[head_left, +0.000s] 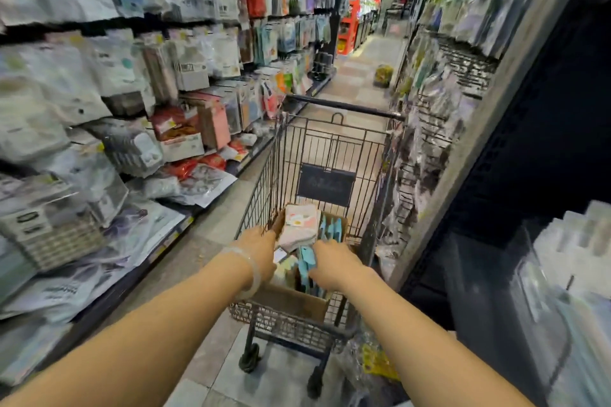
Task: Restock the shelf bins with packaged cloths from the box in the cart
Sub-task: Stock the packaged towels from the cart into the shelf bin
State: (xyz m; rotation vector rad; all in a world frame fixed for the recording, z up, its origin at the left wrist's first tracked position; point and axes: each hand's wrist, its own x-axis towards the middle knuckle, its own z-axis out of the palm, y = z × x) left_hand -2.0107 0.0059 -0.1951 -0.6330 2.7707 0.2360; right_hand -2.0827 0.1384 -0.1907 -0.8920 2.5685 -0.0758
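Note:
A cardboard box sits in the near end of a black wire cart in the aisle. It holds packaged cloths: a pale pink and white pack and several blue packs. Both my arms reach into the box. My left hand is at the box's left side against the pale packs; its fingers are hidden. My right hand grips a blue pack near the box's middle. The frame is blurred.
Shelves crowded with hanging packaged goods line the left and right of the narrow aisle. Wicker-style bins stand low on the left. A yellow item lies on the floor farther down. A dark cabinet stands at the right.

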